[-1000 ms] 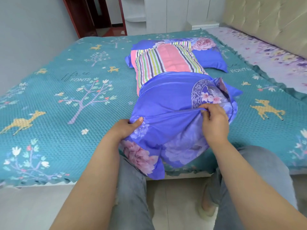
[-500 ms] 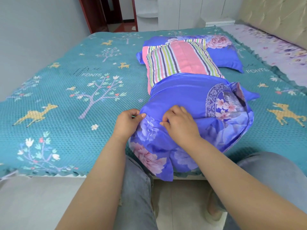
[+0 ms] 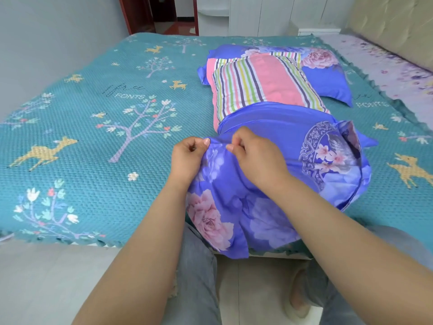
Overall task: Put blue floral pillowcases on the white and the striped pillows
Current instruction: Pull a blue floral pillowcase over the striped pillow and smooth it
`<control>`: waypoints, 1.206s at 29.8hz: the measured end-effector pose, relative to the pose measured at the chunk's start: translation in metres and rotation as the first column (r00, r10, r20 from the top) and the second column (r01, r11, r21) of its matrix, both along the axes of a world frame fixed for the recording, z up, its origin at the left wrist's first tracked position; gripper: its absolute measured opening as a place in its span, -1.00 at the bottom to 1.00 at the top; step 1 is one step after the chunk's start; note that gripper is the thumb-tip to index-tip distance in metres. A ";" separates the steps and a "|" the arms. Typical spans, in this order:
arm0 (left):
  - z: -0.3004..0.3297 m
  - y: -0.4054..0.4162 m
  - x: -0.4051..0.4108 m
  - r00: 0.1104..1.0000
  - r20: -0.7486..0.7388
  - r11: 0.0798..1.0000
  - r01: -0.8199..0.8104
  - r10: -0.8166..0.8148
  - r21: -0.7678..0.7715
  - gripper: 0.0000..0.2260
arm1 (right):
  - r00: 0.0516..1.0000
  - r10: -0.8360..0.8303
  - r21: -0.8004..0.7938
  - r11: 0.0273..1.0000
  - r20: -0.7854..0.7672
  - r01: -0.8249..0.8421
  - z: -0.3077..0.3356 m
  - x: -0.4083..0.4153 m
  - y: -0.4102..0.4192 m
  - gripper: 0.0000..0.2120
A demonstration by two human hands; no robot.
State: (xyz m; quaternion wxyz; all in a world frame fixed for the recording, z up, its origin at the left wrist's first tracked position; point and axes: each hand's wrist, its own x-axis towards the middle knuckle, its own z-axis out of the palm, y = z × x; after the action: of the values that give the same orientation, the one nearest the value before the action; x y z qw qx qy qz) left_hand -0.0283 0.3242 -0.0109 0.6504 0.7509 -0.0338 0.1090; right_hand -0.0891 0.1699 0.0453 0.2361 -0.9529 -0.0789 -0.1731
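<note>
Both hands have closed in since a second ago, the left hand (image 3: pixel 187 158) and right hand (image 3: pixel 255 158) now pinching the blue floral pillowcase (image 3: pixel 269 184) side by side, half over the striped pillow (image 3: pixel 260 83) on the bed (image 3: pixel 93 137); such narrow bunching could jam it.

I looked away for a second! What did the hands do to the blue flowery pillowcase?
The right hand let go of the pillowcase near its right side and slid left, pinching the fabric beside the left hand, which kept its grip. The striped pillow stayed half covered.
</note>
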 end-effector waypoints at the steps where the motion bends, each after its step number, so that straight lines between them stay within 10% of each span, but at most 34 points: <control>1: -0.001 -0.003 0.005 1.000 -0.011 1.000 0.022 -0.022 0.016 -0.81 | 1.000 0.027 -0.009 1.000 -0.013 -0.027 0.007 0.006 0.001 -0.84; 9: 0.014 -0.011 0.062 0.999 -0.032 0.956 0.042 -0.034 0.292 -0.71 | 0.938 0.059 -0.014 0.998 -0.342 -0.068 0.020 0.066 -0.018 -0.64; 13: 0.010 -0.008 0.066 0.936 -0.259 0.926 0.299 -0.238 0.229 -0.67 | 0.984 -0.066 -0.280 0.960 -0.165 0.017 0.016 0.076 -0.028 -0.75; 20: 0.023 0.002 0.050 0.782 -0.357 0.827 0.560 -0.510 0.045 -0.87 | 0.971 -0.138 -0.005 0.990 -0.197 0.139 -0.006 0.096 -0.063 -0.81; 30: 0.006 -0.007 0.058 0.944 -0.315 0.991 0.122 -0.098 0.057 -0.85 | 0.819 -0.160 -0.106 0.960 0.551 0.258 -0.076 0.005 -0.043 -0.53; 36: -0.003 -0.010 0.053 0.923 -0.378 0.997 0.066 -0.076 -0.039 -0.76 | 0.878 -0.251 -0.425 0.799 0.408 0.426 -0.129 -0.039 -0.064 -0.51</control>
State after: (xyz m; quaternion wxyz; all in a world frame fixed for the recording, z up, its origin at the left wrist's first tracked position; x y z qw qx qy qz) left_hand 0.0252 0.3138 -0.0140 0.6579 0.7477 0.0669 -0.0612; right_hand -0.1279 0.1060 -0.0839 -0.0725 -0.9360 0.0144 -0.3441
